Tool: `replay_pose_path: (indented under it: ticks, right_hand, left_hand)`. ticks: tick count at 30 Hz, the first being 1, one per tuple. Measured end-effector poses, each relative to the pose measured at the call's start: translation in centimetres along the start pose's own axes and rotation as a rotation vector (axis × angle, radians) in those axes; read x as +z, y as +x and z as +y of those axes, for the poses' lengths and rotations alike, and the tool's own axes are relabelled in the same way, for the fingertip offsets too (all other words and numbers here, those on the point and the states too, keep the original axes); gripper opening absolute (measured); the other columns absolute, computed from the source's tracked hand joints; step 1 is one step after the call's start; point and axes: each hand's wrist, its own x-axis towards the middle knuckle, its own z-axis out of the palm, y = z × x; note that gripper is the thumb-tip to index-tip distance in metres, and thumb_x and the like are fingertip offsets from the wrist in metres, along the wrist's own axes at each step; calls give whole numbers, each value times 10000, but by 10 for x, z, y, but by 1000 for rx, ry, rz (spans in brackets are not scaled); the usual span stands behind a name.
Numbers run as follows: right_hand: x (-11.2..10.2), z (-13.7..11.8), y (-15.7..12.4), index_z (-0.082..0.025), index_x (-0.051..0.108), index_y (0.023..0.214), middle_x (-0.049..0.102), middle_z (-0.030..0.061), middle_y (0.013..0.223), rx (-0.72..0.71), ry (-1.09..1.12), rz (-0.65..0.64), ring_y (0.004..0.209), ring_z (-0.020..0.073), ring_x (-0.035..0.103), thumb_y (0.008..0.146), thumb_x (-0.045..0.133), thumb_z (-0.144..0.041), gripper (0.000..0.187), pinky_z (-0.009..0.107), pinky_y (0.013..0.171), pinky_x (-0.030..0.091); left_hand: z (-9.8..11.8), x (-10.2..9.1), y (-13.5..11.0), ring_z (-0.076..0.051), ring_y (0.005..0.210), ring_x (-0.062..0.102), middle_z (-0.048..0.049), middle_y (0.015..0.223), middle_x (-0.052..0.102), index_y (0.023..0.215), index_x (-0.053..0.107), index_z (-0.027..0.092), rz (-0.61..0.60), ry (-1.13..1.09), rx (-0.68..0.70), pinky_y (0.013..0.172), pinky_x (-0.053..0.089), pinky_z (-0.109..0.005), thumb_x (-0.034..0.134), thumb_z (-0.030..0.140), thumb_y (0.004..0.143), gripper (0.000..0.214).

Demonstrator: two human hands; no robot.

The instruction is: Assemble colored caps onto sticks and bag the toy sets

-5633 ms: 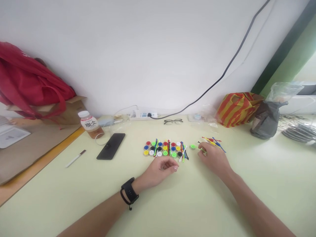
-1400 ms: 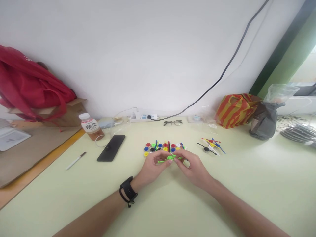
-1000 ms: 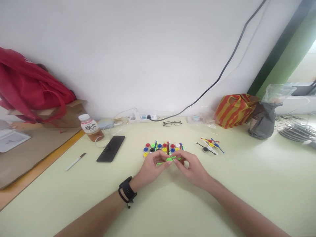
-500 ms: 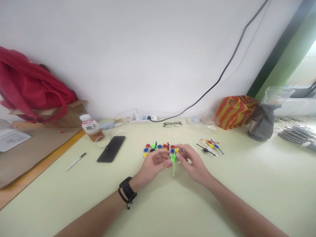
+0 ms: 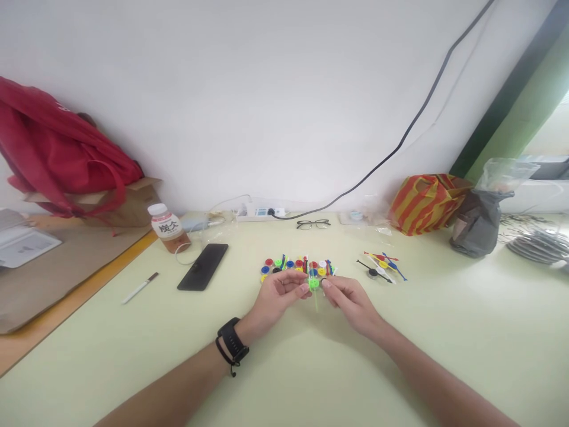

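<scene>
My left hand (image 5: pixel 278 296) and my right hand (image 5: pixel 349 299) meet over the pale green table (image 5: pixel 284 367), fingertips pinched on a small green disc with a thin green stick (image 5: pixel 314 286) that points down toward me. Just behind my fingers lies a cluster of coloured discs and sticks (image 5: pixel 293 267). To the right lies a smaller group of assembled coloured pieces (image 5: pixel 381 265). A black band sits on my left wrist.
A black phone (image 5: pixel 203 266), a white pen (image 5: pixel 138 287) and a drink bottle (image 5: pixel 168 227) lie at the left. Glasses (image 5: pixel 313 223) and a power strip (image 5: pixel 260 210) sit by the wall. A striped bag (image 5: pixel 424 201) and grey bag (image 5: pixel 478 225) stand right.
My right hand left the right-hand group and joined my left hand on the green disc and stick. The stick, held level a second ago, now points down toward me.
</scene>
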Motion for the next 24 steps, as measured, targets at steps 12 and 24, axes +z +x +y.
replay_pose_path:
  ticks: [12, 24]
  right_hand:
    - [5, 1, -1, -243, 593, 1136, 662, 39, 907, 2, 20, 16, 799, 190, 632, 1002, 564, -439, 239, 316, 705, 533]
    - [10, 3, -3, -390, 248, 1569, 556, -2, 986, 59, 346, 111, 682, 136, 502, 993, 595, -435, 674, 294, 636, 490]
  left_hand:
    - [-1, 1, -2, -211, 920, 738, -83, 1005, 780, 1039, 778, 157, -31, 24, 3, 880, 630, -367, 870, 336, 794, 317]
    - [-4, -4, 1, -182, 838, 738, -76, 974, 771, 1037, 763, 144, 36, 3, -1, 820, 623, -320, 887, 311, 777, 333]
